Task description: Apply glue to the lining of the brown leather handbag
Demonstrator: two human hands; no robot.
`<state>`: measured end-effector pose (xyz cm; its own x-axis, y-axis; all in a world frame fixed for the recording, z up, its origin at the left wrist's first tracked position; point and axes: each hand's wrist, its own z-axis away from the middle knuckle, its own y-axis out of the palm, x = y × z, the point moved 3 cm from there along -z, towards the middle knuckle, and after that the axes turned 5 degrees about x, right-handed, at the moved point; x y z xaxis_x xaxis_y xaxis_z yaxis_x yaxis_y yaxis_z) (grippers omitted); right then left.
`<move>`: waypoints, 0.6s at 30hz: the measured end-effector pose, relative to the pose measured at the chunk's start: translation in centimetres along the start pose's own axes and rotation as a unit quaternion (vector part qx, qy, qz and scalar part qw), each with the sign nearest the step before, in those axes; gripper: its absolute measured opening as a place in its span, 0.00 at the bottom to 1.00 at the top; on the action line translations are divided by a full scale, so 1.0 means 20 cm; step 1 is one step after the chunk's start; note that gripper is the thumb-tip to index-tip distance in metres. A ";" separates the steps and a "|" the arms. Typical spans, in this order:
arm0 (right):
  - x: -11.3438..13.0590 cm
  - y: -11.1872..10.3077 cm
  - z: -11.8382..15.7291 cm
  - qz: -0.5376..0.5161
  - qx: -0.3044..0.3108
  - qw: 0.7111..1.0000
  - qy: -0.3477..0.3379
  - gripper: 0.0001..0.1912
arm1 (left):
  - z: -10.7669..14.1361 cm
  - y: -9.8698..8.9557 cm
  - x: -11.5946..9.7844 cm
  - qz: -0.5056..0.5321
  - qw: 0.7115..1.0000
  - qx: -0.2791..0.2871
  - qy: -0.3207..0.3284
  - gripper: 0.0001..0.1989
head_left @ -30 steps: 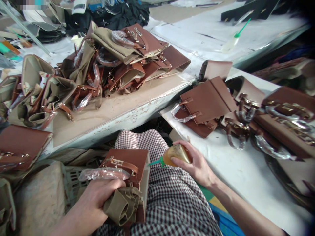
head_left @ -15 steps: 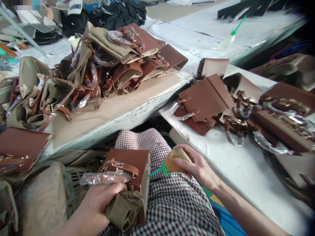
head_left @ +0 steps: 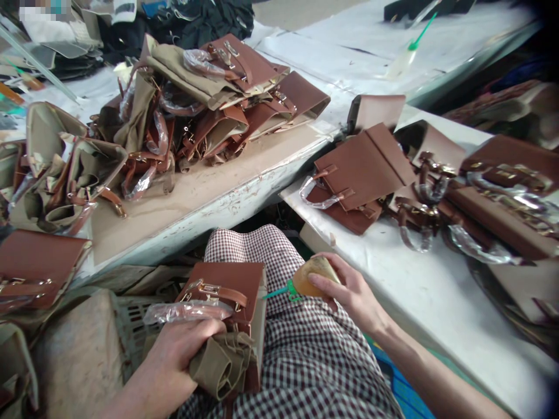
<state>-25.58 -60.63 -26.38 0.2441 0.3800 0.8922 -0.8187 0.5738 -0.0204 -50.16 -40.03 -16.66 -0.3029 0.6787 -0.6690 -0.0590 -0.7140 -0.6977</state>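
While the left hand is keeping its grip closed around the olive cloth of a brown bag, the bag is resting by the checked cloth on the person's lap, at seven o'clock in the head view. Shiny clear plastic is covering its handle. At five o'clock, the right hand is squeezing its grip around a yellowish bottle. The bottle is lying sideways, and its thin green tip is pointing at the bag's pale edge; I cannot tell if they are touching. At eleven o'clock, a messy pile of bags is sitting on a table. At three o'clock, more brown bags are lying on a white table.
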 end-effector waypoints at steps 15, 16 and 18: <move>0.02 0.06 0.09 -0.063 0.088 0.994 0.031 0.24 | 0.01 0.01 0.05 0.043 0.999 0.006 -0.016 0.08; 0.03 0.07 0.10 -0.071 0.094 0.993 0.031 0.23 | 0.02 0.01 0.06 0.049 0.998 0.008 -0.023 0.08; 0.04 0.08 0.13 -0.088 0.105 0.990 0.032 0.23 | 0.02 0.01 0.06 0.056 0.998 0.003 -0.034 0.08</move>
<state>-28.18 -61.32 -24.53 0.4187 0.3364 0.8435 -0.8491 0.4744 0.2323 -50.90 -39.47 -17.52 -0.3721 0.5818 -0.7232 -0.0263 -0.7855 -0.6183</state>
